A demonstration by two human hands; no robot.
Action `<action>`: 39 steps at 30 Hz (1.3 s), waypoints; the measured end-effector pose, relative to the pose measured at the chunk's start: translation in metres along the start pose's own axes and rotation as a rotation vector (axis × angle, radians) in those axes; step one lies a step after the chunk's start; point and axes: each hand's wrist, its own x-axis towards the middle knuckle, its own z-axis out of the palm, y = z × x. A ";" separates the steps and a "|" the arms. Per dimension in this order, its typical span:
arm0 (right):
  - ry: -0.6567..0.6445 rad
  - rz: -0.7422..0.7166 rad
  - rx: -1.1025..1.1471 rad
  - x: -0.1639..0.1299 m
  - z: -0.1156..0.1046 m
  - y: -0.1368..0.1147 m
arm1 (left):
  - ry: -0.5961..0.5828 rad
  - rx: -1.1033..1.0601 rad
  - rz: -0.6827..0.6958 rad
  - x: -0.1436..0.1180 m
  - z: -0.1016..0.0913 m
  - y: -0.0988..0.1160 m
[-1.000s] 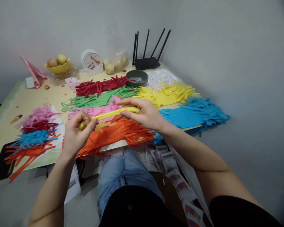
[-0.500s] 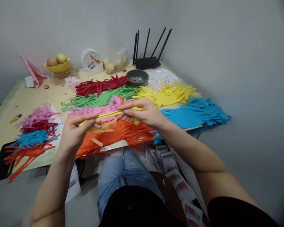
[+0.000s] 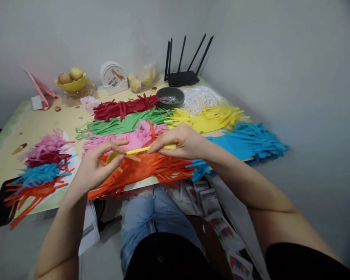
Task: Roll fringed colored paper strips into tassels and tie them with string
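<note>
At the near left corner of the worktop (image 3: 46, 116) is a flat black thing (image 3: 1, 208). Just beside it sits a pile of curly paper, with pink (image 3: 48, 146), dark red (image 3: 48, 159), blue (image 3: 41, 174) and orange (image 3: 32, 198) bits.

Next comes the left hand (image 3: 90, 167), up over the near edge. Its thumb and a finger pinch the left part of a yellow strip (image 3: 137, 150), and the pointer finger sticks out above. A yellow bit shows behind these fingers.

The strip goes across, almost flat, over the orange fringe (image 3: 140, 171) by the near edge. Behind that lie pink fringe (image 3: 134, 140), green fringe (image 3: 131, 122) and red fringe (image 3: 119, 109), which is nearest the back edge.

The right hand (image 3: 186, 142) has its fingers closed on the strip too. The strip goes in under the fingertips, and its yellow end shows below the hand.

Past this hand are yellow fringe (image 3: 207, 119), and then blue fringe (image 3: 245, 142) hanging over the right edge.
</note>
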 end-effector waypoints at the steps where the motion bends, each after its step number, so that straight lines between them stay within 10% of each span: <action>1: -0.036 -0.037 -0.054 0.001 -0.001 -0.002 | -0.033 0.045 0.061 0.005 -0.001 0.004; 8: -0.137 -0.124 -0.205 0.002 -0.005 -0.007 | -0.203 0.114 0.098 0.032 0.008 0.004; 19: -0.089 0.330 0.699 0.037 0.006 0.025 | 0.305 0.774 0.812 0.055 0.015 -0.026; 28: 0.349 0.210 1.031 0.076 0.028 0.041 | 0.563 -0.023 0.169 0.089 0.035 -0.029; 34: 0.562 0.251 0.538 0.107 0.025 0.067 | 0.557 -0.367 -0.011 0.132 0.041 -0.042; 39: 0.452 0.215 0.128 0.115 -0.005 0.111 | 0.690 -0.450 -0.061 0.166 0.029 -0.069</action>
